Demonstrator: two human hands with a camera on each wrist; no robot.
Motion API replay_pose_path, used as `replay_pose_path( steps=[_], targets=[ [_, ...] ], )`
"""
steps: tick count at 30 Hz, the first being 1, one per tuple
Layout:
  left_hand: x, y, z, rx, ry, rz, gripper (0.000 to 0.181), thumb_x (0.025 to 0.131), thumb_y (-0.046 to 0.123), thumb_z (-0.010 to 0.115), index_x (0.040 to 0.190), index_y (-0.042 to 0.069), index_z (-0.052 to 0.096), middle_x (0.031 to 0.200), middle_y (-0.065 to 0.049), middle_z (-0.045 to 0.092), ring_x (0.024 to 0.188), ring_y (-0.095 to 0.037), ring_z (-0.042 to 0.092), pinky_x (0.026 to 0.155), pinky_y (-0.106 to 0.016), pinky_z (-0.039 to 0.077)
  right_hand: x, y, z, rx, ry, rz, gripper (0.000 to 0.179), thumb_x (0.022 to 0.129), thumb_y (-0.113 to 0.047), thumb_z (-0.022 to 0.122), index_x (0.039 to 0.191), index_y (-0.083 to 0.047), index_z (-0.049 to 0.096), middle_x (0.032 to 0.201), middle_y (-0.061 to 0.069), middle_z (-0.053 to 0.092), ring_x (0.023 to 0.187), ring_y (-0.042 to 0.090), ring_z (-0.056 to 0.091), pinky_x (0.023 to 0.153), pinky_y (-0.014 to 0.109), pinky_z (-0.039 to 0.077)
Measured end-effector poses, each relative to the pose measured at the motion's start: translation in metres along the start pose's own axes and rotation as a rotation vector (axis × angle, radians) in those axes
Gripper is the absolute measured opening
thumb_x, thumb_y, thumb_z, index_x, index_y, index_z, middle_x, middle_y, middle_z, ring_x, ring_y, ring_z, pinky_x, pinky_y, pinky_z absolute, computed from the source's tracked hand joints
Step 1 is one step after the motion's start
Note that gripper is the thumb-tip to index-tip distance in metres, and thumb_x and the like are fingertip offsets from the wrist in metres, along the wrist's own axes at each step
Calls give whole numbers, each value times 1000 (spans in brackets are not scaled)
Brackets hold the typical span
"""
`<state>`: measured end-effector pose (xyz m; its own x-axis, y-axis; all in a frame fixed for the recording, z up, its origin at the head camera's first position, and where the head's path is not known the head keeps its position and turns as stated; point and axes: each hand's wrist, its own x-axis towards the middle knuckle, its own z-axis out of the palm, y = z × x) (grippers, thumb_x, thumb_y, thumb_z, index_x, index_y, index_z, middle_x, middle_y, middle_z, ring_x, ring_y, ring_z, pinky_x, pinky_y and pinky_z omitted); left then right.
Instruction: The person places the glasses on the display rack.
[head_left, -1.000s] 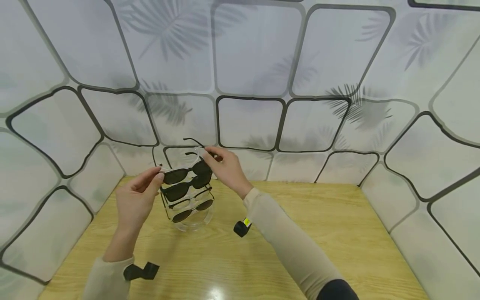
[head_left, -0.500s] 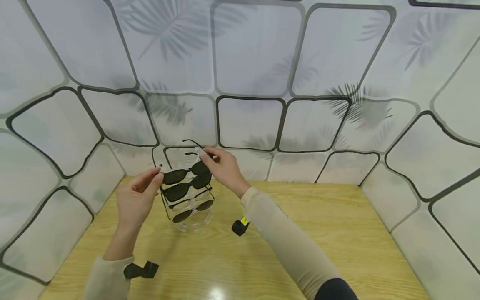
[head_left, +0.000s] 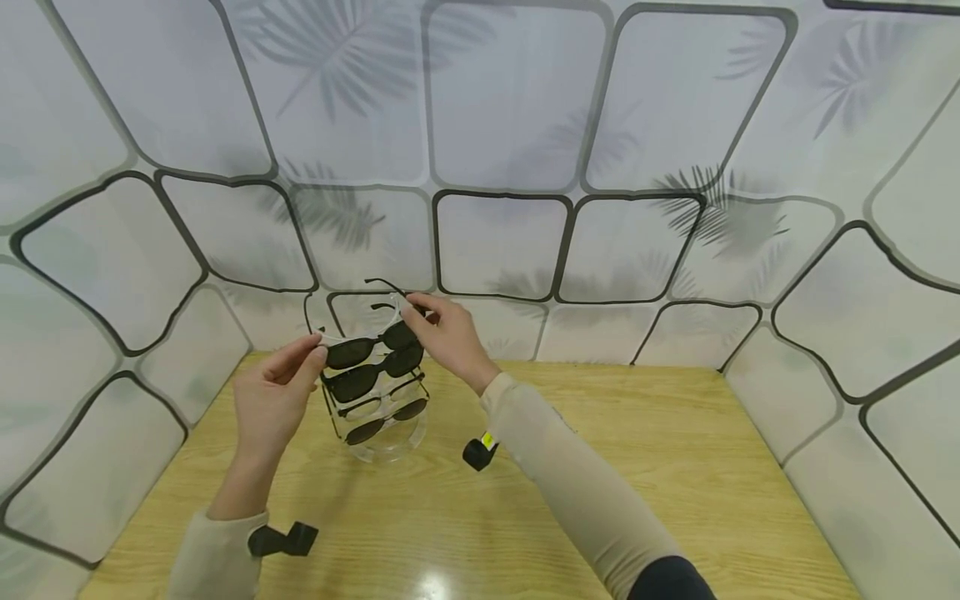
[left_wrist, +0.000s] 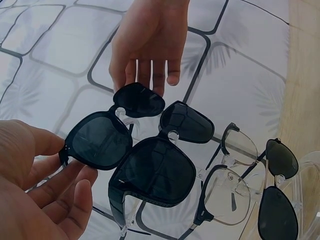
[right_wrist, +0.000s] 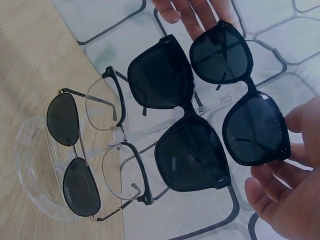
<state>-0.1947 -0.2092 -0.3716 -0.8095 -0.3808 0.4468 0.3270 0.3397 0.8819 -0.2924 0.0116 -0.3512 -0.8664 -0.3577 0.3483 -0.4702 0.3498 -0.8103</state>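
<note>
Black sunglasses sit at the top of a clear display stand. My left hand pinches their left end by the hinge. At the other end, my right hand holds the frame between thumb and fingers. The right wrist view shows the stand's clear nose piece behind their bridge. Directly below are larger black sunglasses. Under those come clear-lens glasses with dark brow bars, then thin metal-framed sunglasses lowest. Dark temple arms stick out behind the top pair.
The stand's round clear base rests on a light wood table. Patterned walls enclose the table at the back and both sides. Each wrist wears a small black camera.
My right hand has shifted very slightly left with its end of the top sunglasses. The left hand keeps its pinch in the same place.
</note>
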Motion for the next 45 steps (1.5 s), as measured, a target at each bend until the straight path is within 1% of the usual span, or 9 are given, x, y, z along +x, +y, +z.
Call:
replay_pose_path(
  steps=[14, 22, 28, 31, 35, 37, 40, 43, 45],
  targets=[
    [0, -1, 0, 9, 1, 0, 27, 91, 19, 74, 115, 7, 75, 91, 25, 70, 79, 6, 68, 61, -12, 53, 3, 3, 2, -2, -5, -4, 42, 104, -35, 52, 140, -14, 58, 118, 2, 63, 92, 16, 59, 66, 31, 49],
    [0, -4, 0, 18, -5, 12, 26, 91, 18, 74, 115, 7, 75, 89, 26, 70, 78, 6, 68, 61, -12, 52, 4, 5, 4, 7, -9, 0, 43, 104, -36, 51, 140, -14, 58, 117, 2, 64, 90, 16, 59, 65, 31, 48],
    [0, -3, 0, 14, -20, -3, 27, 91, 18, 74, 115, 6, 75, 85, 26, 70, 77, 6, 68, 61, -12, 52, 4, 4, 3, 13, -11, 8, 42, 104, -36, 51, 140, -14, 58, 117, 2, 64, 91, 16, 59, 66, 30, 49],
    [0, -2, -1, 12, -23, -11, 26, 91, 18, 74, 115, 6, 75, 86, 23, 71, 76, 5, 68, 61, -12, 53, 4, 3, 3, 15, -8, 10, 42, 104, -35, 52, 139, -14, 59, 119, 2, 64, 92, 16, 60, 67, 31, 50],
    [0, -1, -2, 21, -31, -22, 26, 92, 20, 74, 115, 8, 75, 90, 11, 75, 76, 2, 69, 62, -13, 53, 4, 4, 4, 20, -8, 15, 42, 104, -37, 52, 139, -15, 59, 123, 2, 63, 93, 16, 60, 68, 31, 52],
    [0, -1, -2, 32, -38, -25, 26, 92, 22, 73, 115, 10, 75, 91, 8, 76, 77, 2, 69, 62, -13, 53, 4, 4, 4, 22, -9, 17, 43, 104, -37, 52, 139, -15, 58, 126, 2, 63, 95, 16, 61, 70, 31, 52],
    [0, -2, -3, 53, -52, -19, 26, 92, 22, 73, 116, 12, 75, 88, 14, 74, 77, 2, 69, 63, -13, 52, 4, 5, 4, 26, -7, 17, 43, 104, -39, 52, 140, -15, 58, 128, 2, 62, 96, 16, 61, 72, 32, 53],
    [0, -2, -4, 77, -61, -3, 26, 93, 20, 72, 118, 12, 74, 85, 22, 70, 77, 4, 68, 64, -12, 51, 4, 6, 4, 30, -2, 19, 44, 103, -40, 52, 140, -16, 58, 129, 2, 61, 97, 16, 61, 73, 32, 53],
    [0, -2, -4, 91, -63, 10, 26, 93, 19, 72, 118, 12, 74, 86, 25, 69, 78, 6, 67, 65, -11, 50, 3, 6, 4, 30, -1, 25, 44, 103, -41, 52, 140, -17, 58, 128, 2, 61, 96, 16, 62, 72, 32, 53]
  ],
)
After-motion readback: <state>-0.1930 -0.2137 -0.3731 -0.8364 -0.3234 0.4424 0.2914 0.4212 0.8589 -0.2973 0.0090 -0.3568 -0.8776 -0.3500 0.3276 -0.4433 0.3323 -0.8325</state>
